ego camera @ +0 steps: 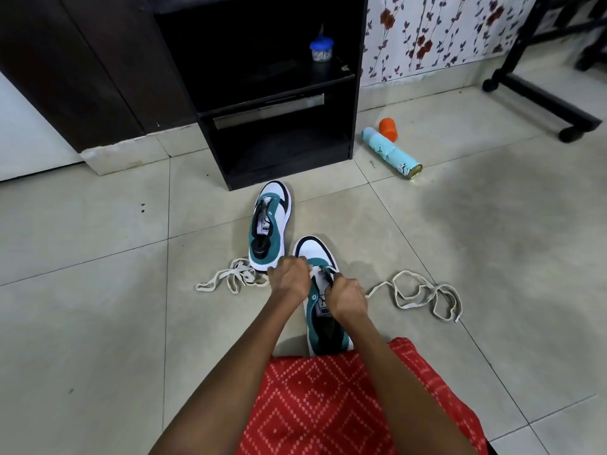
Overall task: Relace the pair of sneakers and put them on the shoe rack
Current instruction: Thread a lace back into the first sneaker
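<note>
Two white and teal sneakers lie on the tiled floor. The near sneaker (317, 254) points away from me, with both hands over its eyelets. My left hand (289, 277) and my right hand (345, 297) each pinch the cream lace (417, 293) where it passes through the lowest eyelets. One long end trails in loops to the right, the other to the left. The far sneaker (271, 224) stands unlaced just beyond, in front of the black shoe rack (282, 93), whose lower shelves hold no shoes.
A light blue spray can (391, 152) lies on its side right of the rack, with an orange cap (388, 128) behind it. A small blue-lidded jar (322, 49) stands on the rack's upper shelf. A black wheeled stand (538, 93) is at the far right. My red patterned garment (328, 399) covers my lap.
</note>
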